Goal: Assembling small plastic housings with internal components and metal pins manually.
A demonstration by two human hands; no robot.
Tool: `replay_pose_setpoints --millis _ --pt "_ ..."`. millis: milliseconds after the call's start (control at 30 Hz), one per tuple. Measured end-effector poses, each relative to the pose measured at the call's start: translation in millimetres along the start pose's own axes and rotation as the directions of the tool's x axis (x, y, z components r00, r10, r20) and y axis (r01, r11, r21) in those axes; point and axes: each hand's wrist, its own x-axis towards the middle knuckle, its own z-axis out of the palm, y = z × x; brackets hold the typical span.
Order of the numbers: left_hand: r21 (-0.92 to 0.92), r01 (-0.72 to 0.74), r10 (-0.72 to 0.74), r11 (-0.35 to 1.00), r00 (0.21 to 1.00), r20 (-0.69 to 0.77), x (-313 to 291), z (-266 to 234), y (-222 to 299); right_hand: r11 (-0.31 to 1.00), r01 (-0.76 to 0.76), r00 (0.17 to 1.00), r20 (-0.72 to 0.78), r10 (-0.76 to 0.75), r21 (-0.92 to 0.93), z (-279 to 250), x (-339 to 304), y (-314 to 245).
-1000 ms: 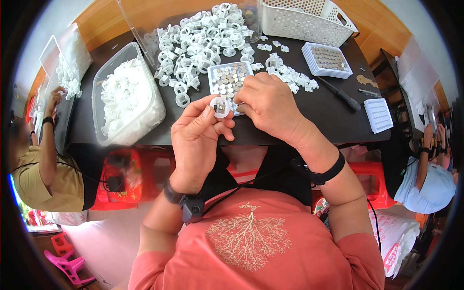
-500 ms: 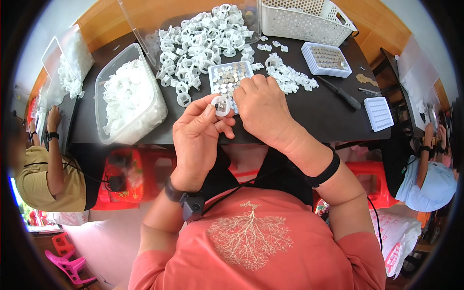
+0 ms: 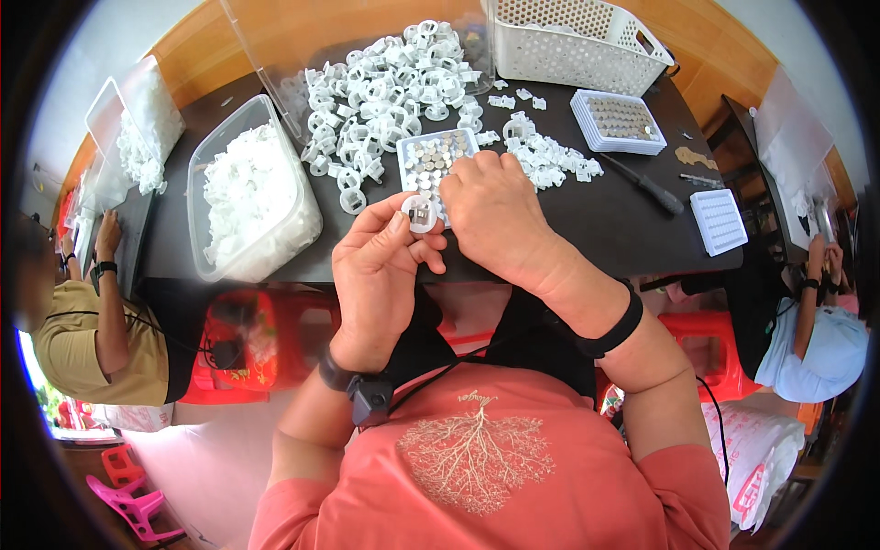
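My left hand (image 3: pixel 378 261) pinches a small round white plastic housing (image 3: pixel 420 214) between thumb and fingers, its open side with small dark and metallic parts facing up. Right beside it, my right hand (image 3: pixel 495 206) is closed, back upward, over the right edge of a white tray (image 3: pixel 403 161) of silver coin cells (image 3: pixel 435 154). Its fingertips are hidden, so I cannot make out what they hold. Behind the tray lies a large pile of white ring-shaped plastic housings (image 3: pixel 390 87). Small white plastic clips (image 3: pixel 550 158) lie scattered beyond my right hand.
A clear tub of white parts (image 3: pixel 252 197) stands on the left. To the right are stacked cell trays (image 3: pixel 616 124), a screwdriver (image 3: pixel 646 183) and a slotted white tray (image 3: pixel 719 222). A perforated white basket (image 3: pixel 577 50) stands at the back. Other people work at both sides.
The view has shifted slightly, so the table's things appear a little lower. My left hand keeps its hold on the round housing, and my right hand stays bent over the cell tray.
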Motion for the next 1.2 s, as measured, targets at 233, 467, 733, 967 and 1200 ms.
replay_pose_setpoints --millis 233,467,733,967,1200 --pt "-0.040 -0.086 0.083 0.995 0.993 -0.082 10.8 -1.1 1.7 0.937 -0.099 0.991 -0.055 0.125 0.336 -22.0 -4.0 3.7" --pt "-0.182 -0.067 0.050 0.981 0.994 -0.093 36.3 28.1 8.8 0.795 0.028 0.976 -0.187 0.109 0.607 -19.2 -8.7 -37.4" --pt "-0.270 0.032 -0.036 0.962 0.999 -0.007 26.1 28.3 -4.8 0.347 -0.254 0.953 0.173 0.249 0.903 -24.0 -24.1 -32.1" --pt "-0.179 -0.089 0.089 0.980 0.996 -0.009 20.5 26.4 -14.6 0.729 -0.046 0.908 -0.276 0.315 0.683 -40.7 -19.3 -15.1" --pt "-0.167 -0.058 0.075 0.984 0.992 0.097 12.3 34.6 -17.1 0.916 -0.024 0.844 -0.483 0.234 0.401 -21.4 -13.2 1.9"
